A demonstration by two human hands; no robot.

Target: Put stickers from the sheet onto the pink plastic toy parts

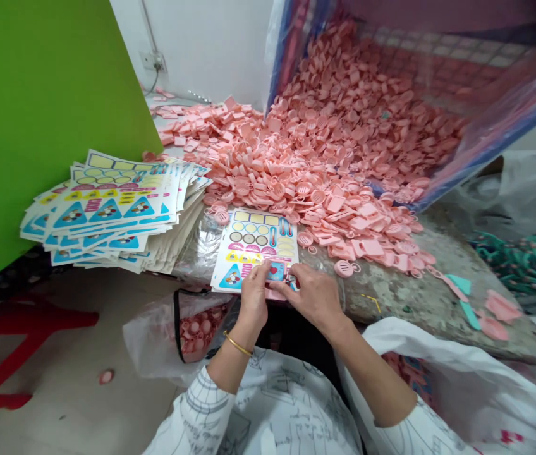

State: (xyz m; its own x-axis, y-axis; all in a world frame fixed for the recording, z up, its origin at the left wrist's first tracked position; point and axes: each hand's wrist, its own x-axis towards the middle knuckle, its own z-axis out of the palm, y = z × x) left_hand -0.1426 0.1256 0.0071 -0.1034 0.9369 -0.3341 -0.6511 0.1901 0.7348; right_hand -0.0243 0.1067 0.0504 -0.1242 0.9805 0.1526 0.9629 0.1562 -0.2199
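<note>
Near the table's front edge, both hands meet at a small pink plastic piece with a blue sticker and a red heart (pixel 275 272). My left hand (pixel 255 294) is closed, gripping its left side between thumb and fingers. From the right, my right hand (pixel 313 291) is closed too, its fingers pressed to the piece's right edge. Under and just beyond them lies a sticker sheet (pixel 249 243) with rows of rectangles, circles, thermometers and triangles. A round pink piece with a ring (pixel 345 268) rests to the right of the hands.
A large heap of pink plastic pieces (pixel 258 170) spills from a blue-framed crate (pixel 500 142). Stacked sticker sheets (pixel 111 202) stand left, beside a green panel (pixel 50 114). Bags with pieces hang below, including a white bag (pixel 443 360). A red stool (pixel 16 322) is at lower left.
</note>
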